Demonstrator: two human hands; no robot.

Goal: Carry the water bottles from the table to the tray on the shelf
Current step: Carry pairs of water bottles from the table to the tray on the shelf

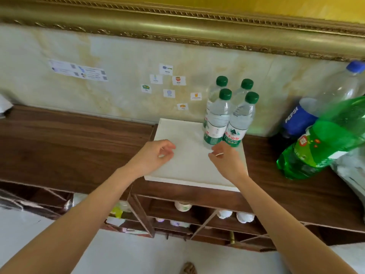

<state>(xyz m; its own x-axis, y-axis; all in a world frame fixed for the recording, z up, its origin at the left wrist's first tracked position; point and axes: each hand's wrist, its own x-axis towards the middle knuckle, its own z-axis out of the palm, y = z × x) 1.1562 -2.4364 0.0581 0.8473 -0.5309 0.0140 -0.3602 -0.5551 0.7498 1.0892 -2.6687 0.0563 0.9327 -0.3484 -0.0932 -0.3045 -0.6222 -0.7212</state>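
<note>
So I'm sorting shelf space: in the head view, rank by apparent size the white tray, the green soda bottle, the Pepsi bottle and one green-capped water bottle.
1. Flat white tray.
2. Green plastic soda bottle, though nearness to the camera inflates it.
3. Clear blue-capped Pepsi bottle, partly hidden, so unsure.
4. Front right green-capped water bottle.

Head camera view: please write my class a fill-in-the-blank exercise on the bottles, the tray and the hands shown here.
1. ____ water bottles with green caps stand on the white tray.
2. They occupy the tray's far ____ corner.
3. The left hand and right hand have nothing in their ____.
4. The large blue-labelled bottle reads ____.

Missing words: four; right; grip; Pepsi
</note>
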